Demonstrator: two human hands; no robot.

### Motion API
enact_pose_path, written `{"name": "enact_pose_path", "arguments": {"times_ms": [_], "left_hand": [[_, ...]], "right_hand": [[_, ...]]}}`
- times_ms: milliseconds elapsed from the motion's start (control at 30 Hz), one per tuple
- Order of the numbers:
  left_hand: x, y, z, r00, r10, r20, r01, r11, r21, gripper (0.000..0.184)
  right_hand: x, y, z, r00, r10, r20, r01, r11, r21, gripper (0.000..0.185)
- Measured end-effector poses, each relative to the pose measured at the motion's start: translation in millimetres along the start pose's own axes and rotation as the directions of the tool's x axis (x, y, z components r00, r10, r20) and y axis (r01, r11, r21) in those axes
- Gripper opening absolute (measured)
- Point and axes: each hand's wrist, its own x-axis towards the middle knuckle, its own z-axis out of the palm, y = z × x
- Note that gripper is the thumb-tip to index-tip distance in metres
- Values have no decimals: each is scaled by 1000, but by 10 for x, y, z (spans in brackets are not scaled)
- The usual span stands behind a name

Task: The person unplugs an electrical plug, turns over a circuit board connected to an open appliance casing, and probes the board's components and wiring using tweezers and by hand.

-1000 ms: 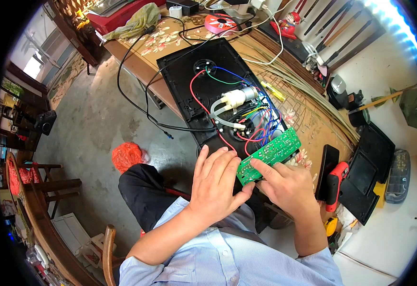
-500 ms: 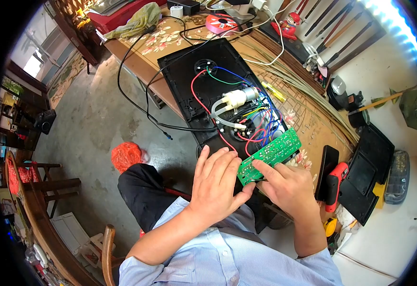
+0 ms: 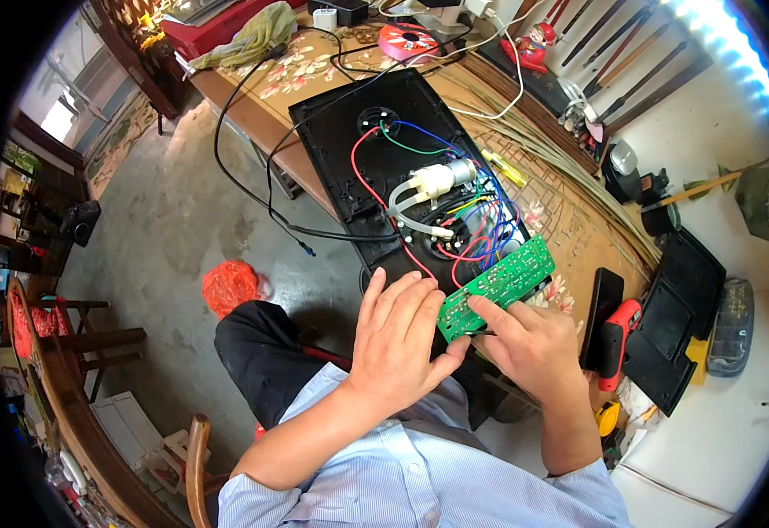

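Observation:
A long green circuit board (image 3: 512, 275) lies slantwise at the near end of a black appliance housing (image 3: 332, 123), solder side up. My left hand (image 3: 395, 330) has its board end in the crook of thumb and fingers. My right hand (image 3: 530, 343) presses an index finger on the board's face, its other fingers curled at the lower edge. Near the right fingers shows a thin dark thing I cannot make out. Coloured wires (image 3: 490, 233) run from the board into the housing. A cream-coloured pump (image 3: 435, 181) with clear tubing (image 3: 400, 204) sits inside.
To the right are a red-and-black power tool (image 3: 615, 352), a dark phone-like slab (image 3: 606, 299) and a black panel (image 3: 675, 317). A yellow-handled tool (image 3: 505, 170) lies beyond the housing. Black cables (image 3: 248, 185) hang over the table's left edge. A red bag (image 3: 230, 289) is on the floor.
Both hands and the board stay almost where they were. The view has shifted very slightly.

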Motion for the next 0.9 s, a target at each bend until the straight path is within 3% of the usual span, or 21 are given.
{"name": "enact_pose_path", "arguments": {"times_ms": [633,700,900], "left_hand": [[16,11,-8,1000,5,13,-5,1000,24,57],[28,12,-14,1000,-2,19,1,1000,22,57],[49,6,-18,999,-22,43,21,999,33,56]], "right_hand": [[-6,32,-8,1000,-20,5,20,1000,-8,54],[-24,60,-11,986,142,-92,-120,970,210,57],[-154,213,72,948,258,-186,-203,941,270,53]]}}
